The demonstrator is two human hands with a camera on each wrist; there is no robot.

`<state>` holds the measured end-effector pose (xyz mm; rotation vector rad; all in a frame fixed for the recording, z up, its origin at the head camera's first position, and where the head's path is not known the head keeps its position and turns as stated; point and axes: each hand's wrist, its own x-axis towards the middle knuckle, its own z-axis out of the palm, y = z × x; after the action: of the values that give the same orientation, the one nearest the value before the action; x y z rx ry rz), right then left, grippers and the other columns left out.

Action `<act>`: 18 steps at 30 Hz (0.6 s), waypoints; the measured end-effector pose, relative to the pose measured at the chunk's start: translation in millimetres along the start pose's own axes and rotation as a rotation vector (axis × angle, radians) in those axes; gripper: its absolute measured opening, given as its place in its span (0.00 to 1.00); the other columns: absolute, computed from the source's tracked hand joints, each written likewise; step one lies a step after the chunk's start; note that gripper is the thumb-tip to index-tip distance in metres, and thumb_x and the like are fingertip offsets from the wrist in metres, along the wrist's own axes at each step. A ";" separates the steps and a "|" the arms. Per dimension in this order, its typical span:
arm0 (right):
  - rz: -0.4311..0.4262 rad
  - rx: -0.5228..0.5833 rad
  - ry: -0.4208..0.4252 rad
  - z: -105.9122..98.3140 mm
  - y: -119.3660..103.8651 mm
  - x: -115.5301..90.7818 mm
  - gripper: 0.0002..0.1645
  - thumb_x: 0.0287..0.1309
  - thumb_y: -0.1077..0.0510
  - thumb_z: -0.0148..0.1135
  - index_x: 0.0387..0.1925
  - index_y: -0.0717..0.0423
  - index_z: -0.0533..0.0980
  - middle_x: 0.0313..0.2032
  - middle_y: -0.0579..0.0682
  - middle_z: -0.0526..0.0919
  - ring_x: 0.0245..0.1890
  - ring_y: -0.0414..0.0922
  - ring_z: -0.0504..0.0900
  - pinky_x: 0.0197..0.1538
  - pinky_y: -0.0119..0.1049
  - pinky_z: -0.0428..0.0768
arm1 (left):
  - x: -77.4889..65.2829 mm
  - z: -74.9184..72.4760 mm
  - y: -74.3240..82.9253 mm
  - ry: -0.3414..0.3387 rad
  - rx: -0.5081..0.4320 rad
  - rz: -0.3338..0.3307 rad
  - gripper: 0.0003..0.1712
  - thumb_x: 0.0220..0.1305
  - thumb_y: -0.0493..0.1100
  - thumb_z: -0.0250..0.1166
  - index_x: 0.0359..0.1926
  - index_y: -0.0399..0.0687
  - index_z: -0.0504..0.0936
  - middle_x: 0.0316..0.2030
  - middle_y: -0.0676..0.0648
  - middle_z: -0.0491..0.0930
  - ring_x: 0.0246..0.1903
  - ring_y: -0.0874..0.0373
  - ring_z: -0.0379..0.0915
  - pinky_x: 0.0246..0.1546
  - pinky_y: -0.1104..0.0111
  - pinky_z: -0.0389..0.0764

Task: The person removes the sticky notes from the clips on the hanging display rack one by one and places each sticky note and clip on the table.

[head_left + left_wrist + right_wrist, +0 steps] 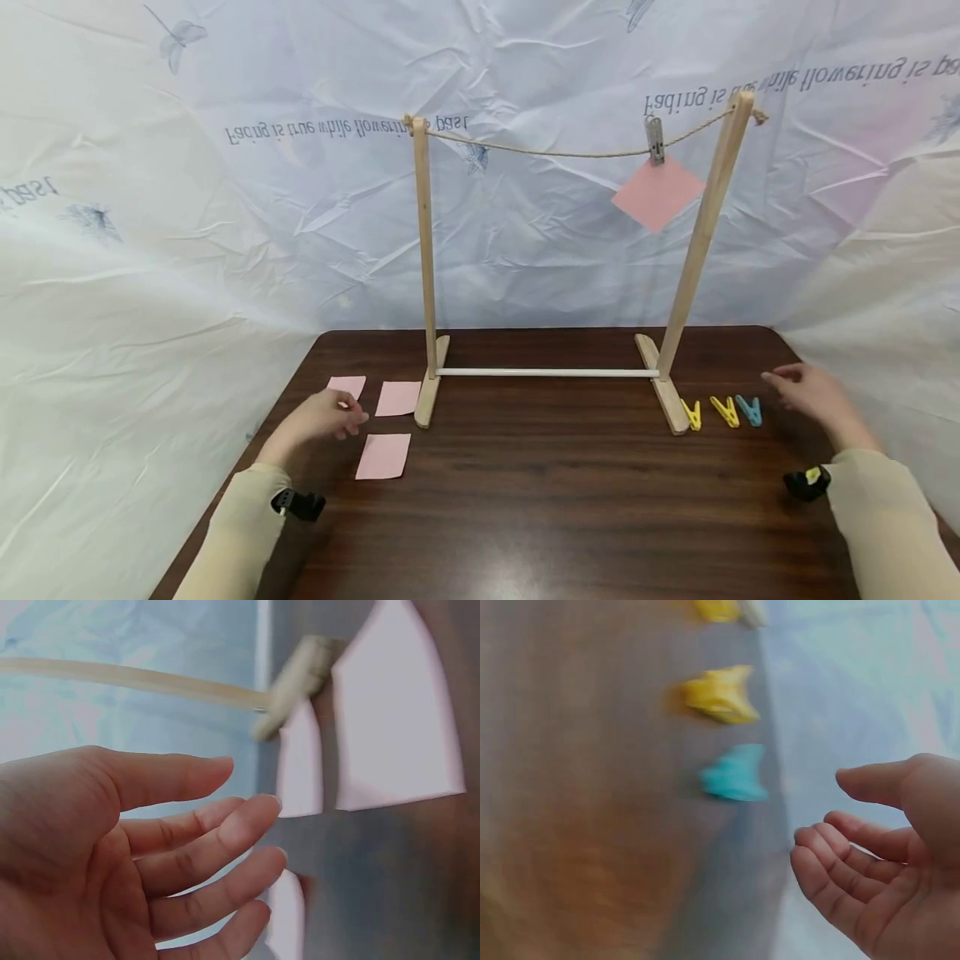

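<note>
Over the left side of the table, my left hand [330,415] hovers beside three pink paper squares, its fingers loosely bent and holding nothing. One square [346,387] is partly behind the hand, another [398,398] lies by the rack's left foot, and a third [383,457] is nearer me. At the right, my empty right hand [813,396] hangs with relaxed fingers near a blue clothespin [749,410]. Two yellow clothespins lie left of it, one [725,411] in full view, the other [692,414] partly hidden by the rack's right foot.
A wooden rack with a white crossbar [547,372] stands at the back of the table [540,483]. From its rope [540,153], a metal clip [655,140] holds a pink paper [658,196] hanging by one corner. Patterned white cloth [540,275] surrounds the table's back and sides.
</note>
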<state>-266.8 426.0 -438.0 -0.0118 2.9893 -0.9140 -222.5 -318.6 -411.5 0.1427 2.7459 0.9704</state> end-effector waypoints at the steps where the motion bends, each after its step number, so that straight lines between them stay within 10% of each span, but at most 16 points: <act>1: -0.015 0.011 0.032 -5.4 -1.6 -1.0 0.41 0.78 0.45 0.43 0.59 0.87 0.60 0.44 0.80 0.76 0.32 0.59 0.84 0.36 0.55 0.82 | 2.0 -4.6 4.2 0.013 0.007 0.006 0.12 0.69 0.43 0.66 0.39 0.35 0.80 0.27 0.45 0.84 0.26 0.53 0.80 0.31 0.59 0.83; 11: -0.051 0.028 0.191 -36.3 -29.1 -10.7 0.36 0.78 0.44 0.45 0.62 0.77 0.66 0.50 0.80 0.75 0.36 0.60 0.84 0.29 0.46 0.82 | 39.3 -24.7 58.4 0.043 0.084 0.143 0.15 0.73 0.46 0.62 0.47 0.38 0.83 0.35 0.41 0.86 0.30 0.52 0.82 0.36 0.57 0.83; 18: -0.064 0.039 0.213 -45.7 -60.6 -15.5 0.38 0.76 0.39 0.46 0.64 0.70 0.68 0.49 0.73 0.79 0.32 0.32 0.78 0.30 0.36 0.77 | 65.7 -14.4 111.5 0.027 0.001 0.267 0.14 0.74 0.44 0.61 0.49 0.37 0.82 0.40 0.39 0.86 0.34 0.51 0.82 0.39 0.58 0.83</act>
<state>-251.9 401.5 -366.0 -0.0105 3.1811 -1.0434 -287.9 -229.9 -342.1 0.5107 2.8003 1.0414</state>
